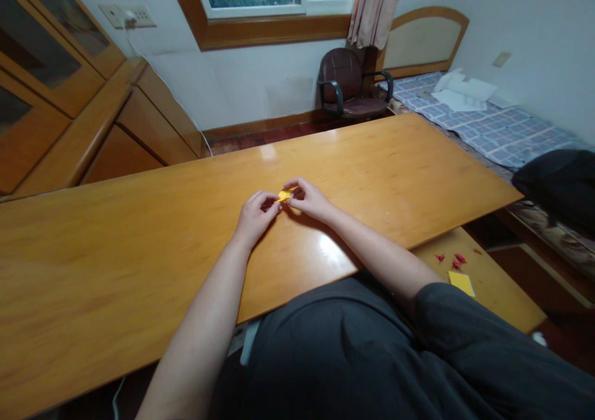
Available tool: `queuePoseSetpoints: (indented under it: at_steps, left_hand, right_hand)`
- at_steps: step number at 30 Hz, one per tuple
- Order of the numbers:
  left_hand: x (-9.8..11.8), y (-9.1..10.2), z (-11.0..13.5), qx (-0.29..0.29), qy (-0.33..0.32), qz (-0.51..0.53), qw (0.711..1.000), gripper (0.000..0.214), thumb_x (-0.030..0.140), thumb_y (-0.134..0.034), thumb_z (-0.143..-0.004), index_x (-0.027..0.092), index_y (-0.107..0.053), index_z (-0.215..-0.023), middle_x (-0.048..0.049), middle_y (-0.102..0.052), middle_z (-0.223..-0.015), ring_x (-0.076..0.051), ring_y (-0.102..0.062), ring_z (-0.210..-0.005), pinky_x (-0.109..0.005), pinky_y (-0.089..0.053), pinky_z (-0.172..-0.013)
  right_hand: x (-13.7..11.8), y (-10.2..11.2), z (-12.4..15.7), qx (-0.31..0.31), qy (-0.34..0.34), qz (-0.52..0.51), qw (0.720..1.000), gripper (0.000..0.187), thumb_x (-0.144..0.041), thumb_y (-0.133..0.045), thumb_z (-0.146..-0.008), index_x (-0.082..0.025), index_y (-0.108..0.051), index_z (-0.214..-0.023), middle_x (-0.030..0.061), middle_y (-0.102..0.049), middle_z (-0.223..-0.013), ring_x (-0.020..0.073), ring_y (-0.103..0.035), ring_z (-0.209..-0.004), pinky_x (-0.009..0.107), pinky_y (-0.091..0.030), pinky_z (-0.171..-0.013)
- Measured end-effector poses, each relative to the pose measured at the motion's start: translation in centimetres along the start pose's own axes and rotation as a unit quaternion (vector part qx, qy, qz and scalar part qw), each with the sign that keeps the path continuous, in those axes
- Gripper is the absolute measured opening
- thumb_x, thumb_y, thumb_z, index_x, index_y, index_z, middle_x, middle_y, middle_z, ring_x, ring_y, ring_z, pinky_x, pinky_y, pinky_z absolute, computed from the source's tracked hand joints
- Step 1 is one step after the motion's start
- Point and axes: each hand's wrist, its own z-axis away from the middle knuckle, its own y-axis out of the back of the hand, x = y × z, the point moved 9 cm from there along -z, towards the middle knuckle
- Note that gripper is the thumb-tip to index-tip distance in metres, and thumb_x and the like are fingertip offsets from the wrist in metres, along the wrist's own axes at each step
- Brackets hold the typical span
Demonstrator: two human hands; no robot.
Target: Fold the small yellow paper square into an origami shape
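Presently, two hands are counted over one desk: one left hand, one right hand. One small piece of yellow paper lies between them, at the fingertips of each grip. The left grip pinches its left end; the right grip pinches its right side. On a lower surface, one yellow sheet lies near four small red pieces.
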Motion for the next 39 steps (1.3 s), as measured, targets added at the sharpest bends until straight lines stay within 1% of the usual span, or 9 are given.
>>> queuePoseSetpoints:
  at_steps: [5, 11, 14, 20, 25, 28, 30, 35, 39]
  left_hand:
    - [-0.1, 0.1, 0.1, 0.004, 0.007, 0.007, 1.000, 0.012, 0.030, -0.067, -0.083, 0.020, -0.069, -0.090, -0.0025, -0.069, -0.086, -0.015, -0.065, -0.075, -0.028, -0.052, -0.072]
    - [1.1, 0.1, 0.0, -0.009, -0.013, -0.002, 1.000, 0.008, 0.027, -0.066, -0.084, 0.019, -0.067, -0.087, -0.0033, -0.067, -0.086, -0.015, -0.064, -0.080, -0.028, -0.053, -0.075]
    - [1.2, 0.1, -0.1, -0.014, -0.007, 0.006, 1.000, 0.010, 0.029, -0.065, -0.085, 0.020, -0.067, -0.084, -0.0039, -0.067, -0.086, -0.016, -0.064, -0.082, -0.029, -0.053, -0.077]
    - [-0.5, -0.2, 0.1, -0.016, 0.065, 0.060, 0.996, 0.014, 0.033, -0.065, -0.083, 0.019, -0.065, -0.086, -0.0032, -0.069, -0.088, -0.017, -0.064, -0.080, -0.031, -0.052, -0.078]
    - [-2.1, -1.0, 0.3, -0.019, 0.107, 0.160, 0.981, 0.026, 0.034, -0.072, -0.075, 0.019, -0.062, -0.095, -0.0020, -0.067, -0.087, -0.016, -0.064, -0.080, -0.030, -0.054, -0.076]
    - [-2.9, -1.0, 0.1, -0.001, 0.114, 0.211, 0.971, 0.031, 0.031, -0.074, -0.072, 0.020, -0.060, -0.097, -0.0010, -0.064, -0.086, -0.016, -0.064, -0.083, -0.030, -0.054, -0.078]
    - [-3.1, -0.9, 0.0, 0.007, 0.115, 0.232, 0.966, 0.032, 0.030, -0.075, -0.071, 0.020, -0.059, -0.097, -0.0008, -0.064, -0.087, -0.015, -0.064, -0.083, -0.029, -0.054, -0.079]
    - [-2.7, -0.4, 0.0, 0.024, 0.113, 0.258, 0.959, 0.030, 0.030, -0.076, -0.071, 0.020, -0.060, -0.094, -0.0011, -0.064, -0.091, -0.015, -0.063, -0.085, -0.028, -0.053, -0.081]
    - [-1.8, -0.5, 0.2, 0.010, 0.103, 0.245, 0.964, 0.024, 0.030, -0.075, -0.075, 0.019, -0.065, -0.093, -0.0024, -0.067, -0.092, -0.015, -0.063, -0.084, -0.028, -0.053, -0.079]
  right_hand:
    - [-0.6, 0.1, 0.1, 0.009, 0.022, 0.004, 1.000, 0.038, -0.016, -0.065, -0.075, -0.017, -0.058, -0.112, 0.0071, -0.068, -0.114, 0.0137, -0.062, -0.089, 0.029, -0.053, -0.080]
    - [-1.3, 0.3, 0.3, 0.013, 0.062, 0.038, 0.997, 0.041, -0.013, -0.063, -0.076, -0.017, -0.058, -0.116, 0.0064, -0.069, -0.112, 0.0142, -0.062, -0.089, 0.031, -0.054, -0.082]
    - [-1.6, 0.1, 0.5, 0.006, 0.078, 0.057, 0.995, 0.043, -0.012, -0.061, -0.076, -0.018, -0.057, -0.119, 0.0061, -0.071, -0.112, 0.0141, -0.063, -0.089, 0.031, -0.054, -0.084]
    - [-2.6, -0.3, 0.9, -0.008, 0.130, 0.081, 0.988, 0.047, -0.010, -0.062, -0.076, -0.017, -0.056, -0.122, 0.0074, -0.071, -0.114, 0.0150, -0.064, -0.090, 0.034, -0.054, -0.088]
    - [-3.3, -0.4, 1.1, -0.013, 0.146, 0.101, 0.984, 0.048, -0.009, -0.065, -0.075, -0.019, -0.057, -0.122, 0.0068, -0.069, -0.112, 0.0150, -0.063, -0.089, 0.035, -0.055, -0.088]
    - [-3.6, -0.2, 1.2, -0.006, 0.170, 0.099, 0.980, 0.045, -0.013, -0.069, -0.076, -0.019, -0.058, -0.119, 0.0063, -0.065, -0.107, 0.0147, -0.062, -0.087, 0.033, -0.056, -0.085]
    - [-3.9, -0.1, 1.2, 0.003, 0.188, 0.077, 0.979, 0.040, -0.019, -0.070, -0.079, -0.019, -0.059, -0.117, 0.0071, -0.062, -0.110, 0.0136, -0.063, -0.087, 0.032, -0.057, -0.084]
    - [-4.3, 0.0, 1.4, -0.005, 0.200, 0.041, 0.979, 0.014, -0.028, -0.068, -0.086, -0.019, -0.066, -0.097, 0.0081, -0.062, -0.112, 0.0148, -0.064, -0.097, 0.031, -0.059, -0.086]
    - [-4.0, 0.3, 1.2, 0.008, 0.183, 0.027, 0.983, 0.015, -0.031, -0.068, -0.087, -0.019, -0.071, -0.095, 0.0080, -0.064, -0.112, 0.0156, -0.065, -0.100, 0.031, -0.059, -0.087]
